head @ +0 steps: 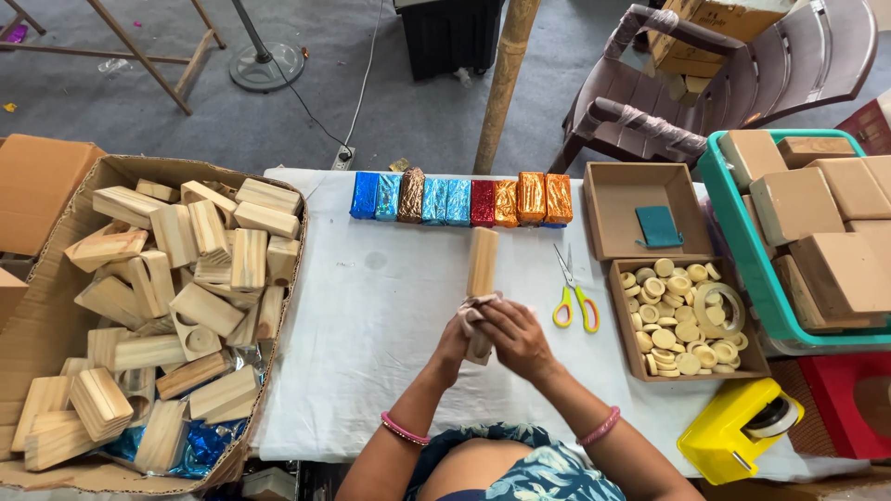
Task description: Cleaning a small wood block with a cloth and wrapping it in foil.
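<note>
Both my left hand (457, 341) and right hand (516, 336) grip one bare wooden block (482, 264) with a cloth (473, 306); nine foil-wrapped blocks (461, 199) are finished, many in the cardboard box (56, 315) remain.

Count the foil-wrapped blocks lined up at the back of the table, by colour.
Blue foil-wrapped blocks: 4
Brown foil-wrapped block: 1
Red foil-wrapped block: 1
Orange foil-wrapped blocks: 3
Total: 9
</note>
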